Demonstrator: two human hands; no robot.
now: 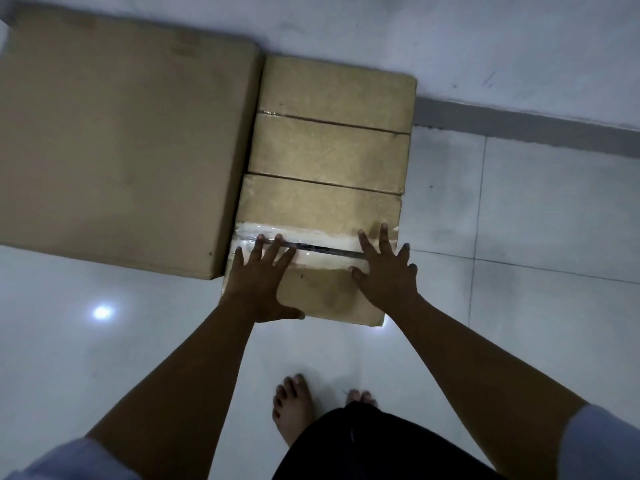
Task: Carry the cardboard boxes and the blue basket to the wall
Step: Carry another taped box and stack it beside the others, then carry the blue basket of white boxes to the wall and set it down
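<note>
A stack of smaller cardboard boxes point(329, 150) stands against the wall point(450, 46), stepped so that the nearest, taped box point(318, 209) is topmost. My left hand point(263, 285) and my right hand point(384, 271) both lie flat on its taped top with fingers spread, gripping nothing. A large cardboard box point(121, 140) stands right beside the stack on the left, touching it. The blue basket is not in view.
White tiled floor point(519, 306) spreads to the right and toward me. A grey skirting point(519, 123) runs along the foot of the wall. My bare feet point(294, 407) stand just in front of the stack.
</note>
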